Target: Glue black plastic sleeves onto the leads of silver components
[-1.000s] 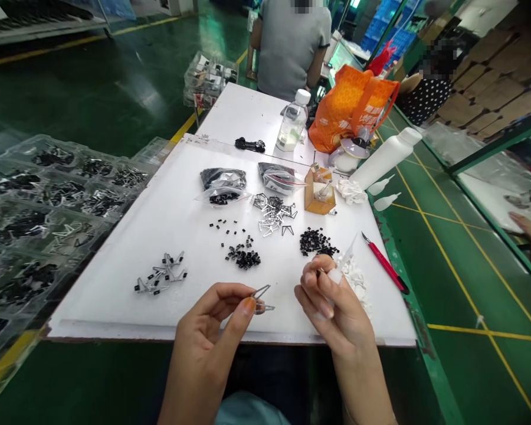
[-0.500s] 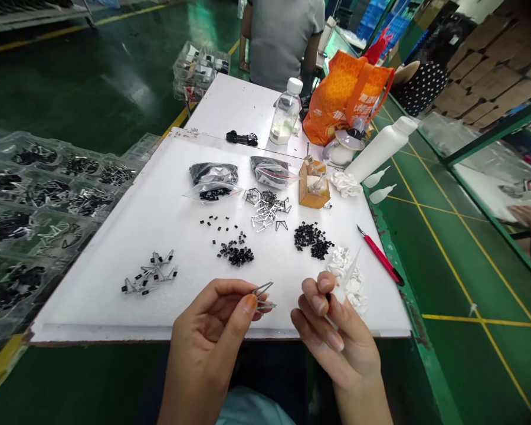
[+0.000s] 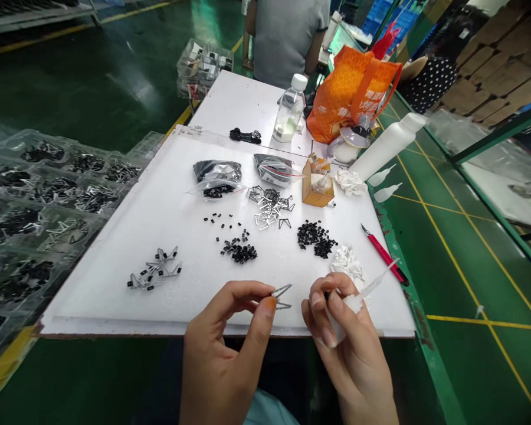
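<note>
Our left hand [image 3: 223,336] has its grip closed between thumb and fingers on a bent metal clip [image 3: 282,297], just above the near edge of the white foam board [image 3: 115,271]. Our right hand [image 3: 349,330] has its grip closed on a white plastic dropper [image 3: 357,303], whose nozzle points up and right. Our fingers half hide a small dark piece [image 3: 326,295], so we can't make it out. On the board we count three plastic bags [image 3: 216,171] and four piles of parts [image 3: 239,252]. A crumpled white tissue [image 3: 347,265] sits just beyond our right hand, beside a red craft knife [image 3: 384,257].
</note>
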`<state>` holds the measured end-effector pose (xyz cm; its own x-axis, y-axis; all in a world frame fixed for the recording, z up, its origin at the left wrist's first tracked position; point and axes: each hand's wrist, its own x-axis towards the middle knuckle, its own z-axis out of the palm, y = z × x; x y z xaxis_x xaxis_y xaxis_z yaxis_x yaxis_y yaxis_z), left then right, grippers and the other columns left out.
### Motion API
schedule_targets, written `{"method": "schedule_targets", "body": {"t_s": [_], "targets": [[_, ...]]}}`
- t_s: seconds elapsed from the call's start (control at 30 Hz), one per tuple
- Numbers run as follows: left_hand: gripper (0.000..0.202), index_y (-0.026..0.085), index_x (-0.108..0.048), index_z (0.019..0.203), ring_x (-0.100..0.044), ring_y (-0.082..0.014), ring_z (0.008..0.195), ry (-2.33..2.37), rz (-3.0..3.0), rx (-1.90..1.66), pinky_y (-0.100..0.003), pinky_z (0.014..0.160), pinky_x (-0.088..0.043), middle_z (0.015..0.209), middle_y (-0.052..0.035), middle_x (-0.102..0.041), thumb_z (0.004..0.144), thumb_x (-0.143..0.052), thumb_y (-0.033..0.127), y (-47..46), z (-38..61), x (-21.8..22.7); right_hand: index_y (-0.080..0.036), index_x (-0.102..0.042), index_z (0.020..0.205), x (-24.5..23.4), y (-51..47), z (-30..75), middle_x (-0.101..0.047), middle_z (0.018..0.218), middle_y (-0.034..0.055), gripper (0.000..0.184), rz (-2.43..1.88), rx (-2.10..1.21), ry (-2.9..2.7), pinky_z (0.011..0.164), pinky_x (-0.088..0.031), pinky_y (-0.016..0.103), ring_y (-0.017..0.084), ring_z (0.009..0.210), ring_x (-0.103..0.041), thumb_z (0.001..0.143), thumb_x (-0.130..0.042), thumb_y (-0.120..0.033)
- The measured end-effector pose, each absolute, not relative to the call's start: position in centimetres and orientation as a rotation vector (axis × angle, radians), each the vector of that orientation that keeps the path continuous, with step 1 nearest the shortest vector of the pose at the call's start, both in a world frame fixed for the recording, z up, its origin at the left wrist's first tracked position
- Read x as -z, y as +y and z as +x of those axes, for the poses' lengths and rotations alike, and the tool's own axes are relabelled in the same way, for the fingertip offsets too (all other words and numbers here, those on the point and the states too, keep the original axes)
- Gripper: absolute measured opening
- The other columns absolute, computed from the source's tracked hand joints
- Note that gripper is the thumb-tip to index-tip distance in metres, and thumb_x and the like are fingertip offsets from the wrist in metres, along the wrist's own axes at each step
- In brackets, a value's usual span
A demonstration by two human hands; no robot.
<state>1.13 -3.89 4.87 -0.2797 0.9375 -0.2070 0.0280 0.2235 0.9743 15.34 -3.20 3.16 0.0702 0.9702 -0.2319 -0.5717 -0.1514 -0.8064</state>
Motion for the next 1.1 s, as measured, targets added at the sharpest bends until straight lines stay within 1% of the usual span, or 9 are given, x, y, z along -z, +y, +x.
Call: {"method": "schedule_targets", "body": {"t_s": [0.2, 0.33, 0.47, 0.57, 0.67, 0.73, 0.83, 0.97, 1.1], "targets": [[0.005, 0.029, -0.076, 0.082, -0.071, -0.0185, 0.082, 1.577, 1.012, -1.232, -0.024, 0.074, -0.054, 0.081, 0.0026, -0.077, 0.085, -0.073, 0.028, -3.9, 1.3, -4.4, -0.028, -0.081, 0.086, -2.9, -3.3, 15.3, -0.075, 0.072, 0.0021, 0.014, -1.041, -1.399, -0.543, 0.049, -0.038, 0.018, 0.0, 0.04, -0.04, 0.079, -0.088, -0.037], [0.005, 0.028, -0.077, 0.084, -0.073, -0.0211, 0.083, 1.59, 1.096, -1.24, -0.027, 0.074, -0.057, 0.083, 0.001, -0.079, 0.085, -0.073, 0.027, -4.0, 1.1, -4.0, -0.028, -0.081, 0.083, -2.8, -3.2, 15.3, -0.076, 0.073, 0.0023, 0.015, -1.053, -1.389, -0.531, 0.048, -0.039, 0.018, 0.001, 0.041, -0.042, 0.076, -0.09, -0.036], [0.006, 0.029, -0.078, 0.085, -0.074, -0.0203, 0.082, 1.589, 1.11, -1.249, -0.027, 0.074, -0.057, 0.084, 0.0016, -0.08, 0.085, -0.073, 0.025, -4.0, 1.2, -4.0, -0.028, -0.079, 0.085, -2.6, -3.1, 15.3, -0.076, 0.072, 0.0014, 0.018, -1.061, -1.38, -0.511, 0.051, -0.042, 0.018, 0.003, 0.044, -0.046, 0.074, -0.092, -0.033], [0.007, 0.029, -0.077, 0.084, -0.074, -0.0196, 0.08, 1.581, 1.116, -1.255, -0.026, 0.073, -0.057, 0.082, 0.002, -0.079, 0.086, -0.073, 0.025, -4.0, 1.3, -4.0, -0.028, -0.077, 0.083, -2.6, -3.3, 15.2, -0.076, 0.077, 0.0005, 0.016, -1.063, -1.385, -0.49, 0.051, -0.042, 0.018, 0.002, 0.044, -0.045, 0.075, -0.091, -0.032], [0.007, 0.03, -0.077, 0.085, -0.073, -0.0177, 0.081, 1.558, 1.133, -1.246, -0.024, 0.075, -0.057, 0.082, 0.0036, -0.079, 0.086, -0.073, 0.025, -4.1, 1.3, -3.7, -0.028, -0.075, 0.081, -2.6, -3.4, 15.0, -0.076, 0.083, -0.0003, 0.015, -1.05, -1.378, -0.484, 0.053, -0.043, 0.018, 0.002, 0.047, -0.048, 0.078, -0.089, -0.031], [0.007, 0.031, -0.077, 0.085, -0.073, -0.017, 0.081, 1.552, 1.131, -1.24, -0.023, 0.075, -0.057, 0.083, 0.0042, -0.079, 0.087, -0.073, 0.025, -4.1, 1.2, -3.6, -0.027, -0.074, 0.08, -2.5, -3.5, 14.9, -0.075, 0.082, -0.0011, 0.016, -1.049, -1.363, -0.491, 0.053, -0.043, 0.017, 0.002, 0.048, -0.05, 0.077, -0.09, -0.03], [0.006, 0.03, -0.077, 0.086, -0.073, -0.0177, 0.081, 1.548, 1.126, -1.234, -0.024, 0.075, -0.056, 0.083, 0.0033, -0.079, 0.087, -0.073, 0.026, -4.1, 1.2, -3.7, -0.027, -0.075, 0.081, -2.4, -3.5, 14.8, -0.073, 0.077, -0.0017, 0.017, -1.074, -1.326, -0.51, 0.051, -0.041, 0.017, 0.003, 0.047, -0.049, 0.076, -0.09, -0.03], [0.007, 0.03, -0.077, 0.084, -0.072, -0.0196, 0.081, 1.582, 1.087, -1.258, -0.027, 0.075, -0.055, 0.082, 0.0025, -0.078, 0.086, -0.073, 0.025, -4.2, 1.6, -4.1, -0.026, -0.075, 0.079, -2.5, -3.5, 14.8, -0.075, 0.078, -0.0009, 0.016, -1.103, -1.283, -0.529, 0.048, -0.04, 0.018, 0.002, 0.043, -0.047, 0.075, -0.09, -0.028], [0.007, 0.029, -0.077, 0.082, -0.071, -0.0211, 0.077, 1.589, 1.088, -1.271, -0.029, 0.072, -0.055, 0.08, 0.0014, -0.077, 0.085, -0.072, 0.025, -4.3, 1.9, -4.4, -0.026, -0.073, 0.079, -2.7, -3.7, 14.9, -0.073, 0.076, -0.0014, 0.016, -1.101, -1.281, -0.55, 0.046, -0.038, 0.02, 0.002, 0.042, -0.043, 0.077, -0.089, -0.028]]}}
